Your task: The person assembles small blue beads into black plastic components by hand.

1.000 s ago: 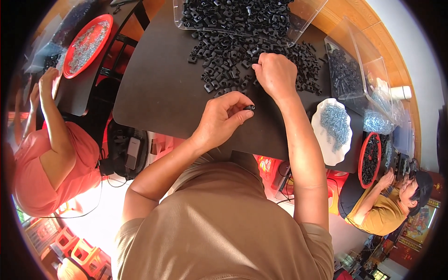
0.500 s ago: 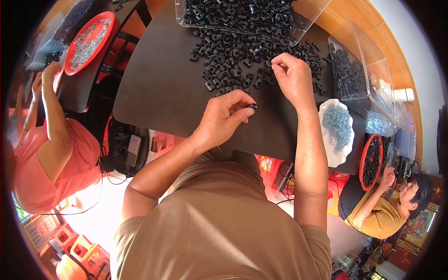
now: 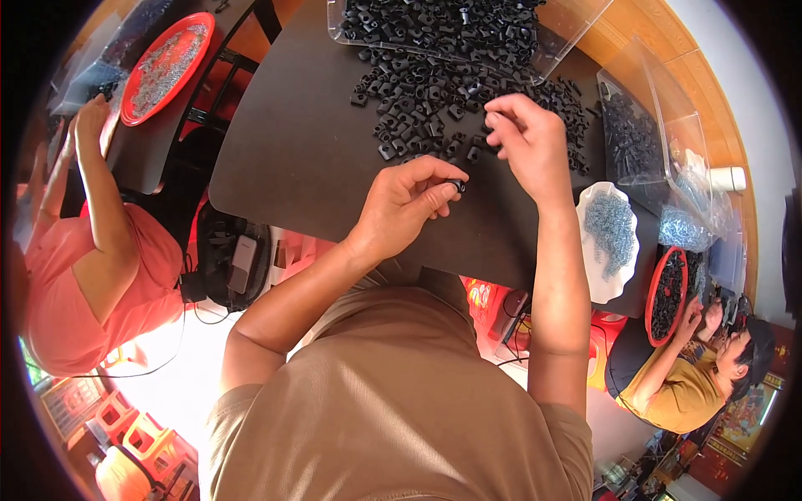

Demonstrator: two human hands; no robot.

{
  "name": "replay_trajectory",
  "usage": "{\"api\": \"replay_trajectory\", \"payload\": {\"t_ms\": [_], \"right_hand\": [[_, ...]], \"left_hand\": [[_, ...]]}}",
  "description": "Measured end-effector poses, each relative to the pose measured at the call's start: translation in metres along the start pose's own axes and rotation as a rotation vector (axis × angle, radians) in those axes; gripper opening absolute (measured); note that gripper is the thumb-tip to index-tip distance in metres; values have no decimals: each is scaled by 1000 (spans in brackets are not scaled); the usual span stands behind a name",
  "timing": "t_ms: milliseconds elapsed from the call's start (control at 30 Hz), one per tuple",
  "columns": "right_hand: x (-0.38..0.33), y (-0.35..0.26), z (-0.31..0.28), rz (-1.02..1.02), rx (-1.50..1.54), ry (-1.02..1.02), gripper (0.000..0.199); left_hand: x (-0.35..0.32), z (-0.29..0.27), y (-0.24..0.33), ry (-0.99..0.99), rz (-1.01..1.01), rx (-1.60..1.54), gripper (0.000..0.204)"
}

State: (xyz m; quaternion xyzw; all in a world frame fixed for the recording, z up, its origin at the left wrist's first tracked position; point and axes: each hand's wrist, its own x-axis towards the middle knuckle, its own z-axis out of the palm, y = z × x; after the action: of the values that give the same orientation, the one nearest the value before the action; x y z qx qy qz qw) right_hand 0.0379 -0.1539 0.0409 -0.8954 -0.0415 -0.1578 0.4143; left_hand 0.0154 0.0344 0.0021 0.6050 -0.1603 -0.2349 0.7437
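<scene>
My left hand (image 3: 401,204) pinches a small black plastic part (image 3: 457,184) between thumb and index finger, just over the dark table (image 3: 284,142). The part is short, with a hole or hollow at the end facing right. My right hand (image 3: 533,142) hovers at the right of the loose pile, thumb and index fingertips close together and curled. Whatever they may hold is too small to make out. Beyond both hands, a heap of black plastic parts (image 3: 418,108) spills from a clear plastic bin (image 3: 338,35).
To my right lie a white scalloped tray (image 3: 595,280) of small metal springs (image 3: 610,230), a clear bin (image 3: 664,125) of black pieces and a red tray (image 3: 653,330). Co-workers sit at left (image 3: 109,275) and right (image 3: 685,384). A red tray (image 3: 125,104) of metal pieces stands far left.
My right hand has loosened slightly and turned, its fingers a little more spread. The left hand still holds the black part. The whole view has shifted slightly.
</scene>
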Motion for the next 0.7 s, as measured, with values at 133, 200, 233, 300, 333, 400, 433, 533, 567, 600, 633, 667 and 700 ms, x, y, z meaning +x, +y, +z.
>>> {"api": "replay_trajectory", "payload": {"t_ms": [133, 200, 233, 300, 333, 400, 433, 533, 567, 600, 633, 667, 700], "right_hand": [[-24, -7, -11, 80, 302, -97, 18], [-36, -15, -10, 135, 495, -110, 17], [-41, -16, -7, 135, 497, -112, 17], [-50, -9, 2, 208, 835, -65, 14], [-52, -7, 4, 229, 888, -72, 15], [-56, -2, 8, 215, 914, -150, 11], [-57, 0, 9, 209, 910, -192, 11], [-57, -7, 12, 195, 869, -215, 10], [-58, -8, 13, 197, 870, -216, 10], [-58, -9, 14, 239, 887, -203, 9], [-59, -10, 15, 282, 903, -188, 8], [-59, -11, 16, 284, 903, -188, 8], [-59, -12, 16, 286, 912, -179, 7]], "left_hand": [[1, -5, -1, -5, 34, -58, 15], [2, -6, -1, -18, 18, -136, 16], [2, -6, 0, -14, 17, -135, 16], [2, -6, 2, 7, 8, -229, 15], [3, -6, 2, 9, 7, -227, 15], [4, -8, 1, -6, -12, -234, 11], [4, -8, 1, -3, -14, -232, 11], [4, -7, 0, 1, -3, -250, 8], [4, -7, 0, 7, -6, -244, 8], [4, -7, 0, 13, -9, -239, 8], [4, -7, 0, 14, -11, -239, 8], [4, -7, 1, 15, -16, -251, 8], [4, -7, 1, 16, -22, -262, 8]]}}
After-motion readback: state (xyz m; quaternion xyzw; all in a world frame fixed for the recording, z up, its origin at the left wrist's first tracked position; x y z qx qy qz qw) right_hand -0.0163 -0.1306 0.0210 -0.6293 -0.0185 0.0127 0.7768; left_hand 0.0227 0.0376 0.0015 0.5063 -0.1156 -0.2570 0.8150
